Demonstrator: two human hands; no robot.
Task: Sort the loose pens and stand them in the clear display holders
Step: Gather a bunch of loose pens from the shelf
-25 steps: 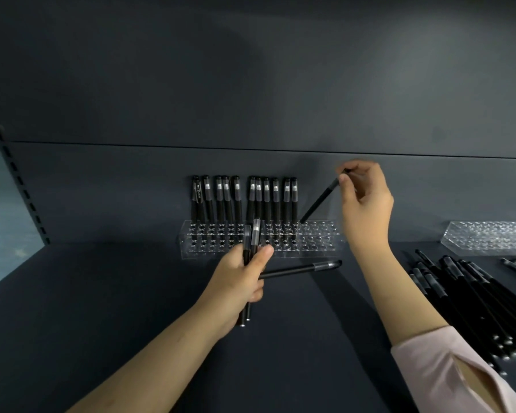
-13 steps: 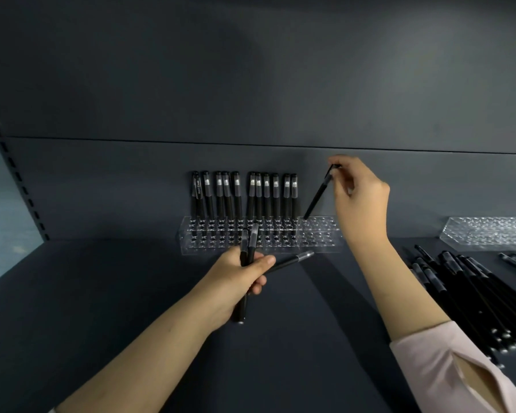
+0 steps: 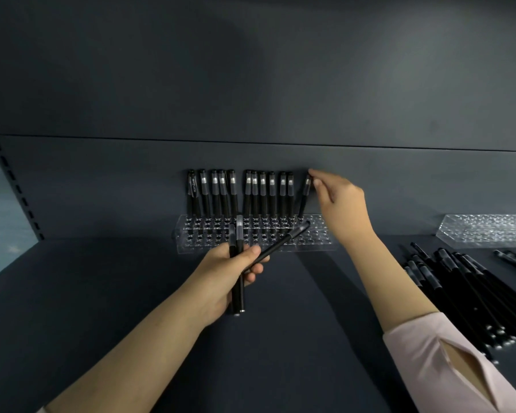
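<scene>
- Head view: right hand (image 3: 343, 201) pinches a pen (image 3: 304, 201) by its cap, standing it in the holder (image 3: 319, 244).
- Left hand (image 3: 227, 274) grips spares (image 3: 237, 293) — ready, likely, for the next slots.

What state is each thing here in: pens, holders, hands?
Near holder: partly filled.
Row of pens: standing upright in its back row.
End pen: in a hole, leaning slightly, top pinched by right hand.
Left hand: holds three pens.
Far holder: no pens standing.
Loose pens: lying piled.
</scene>
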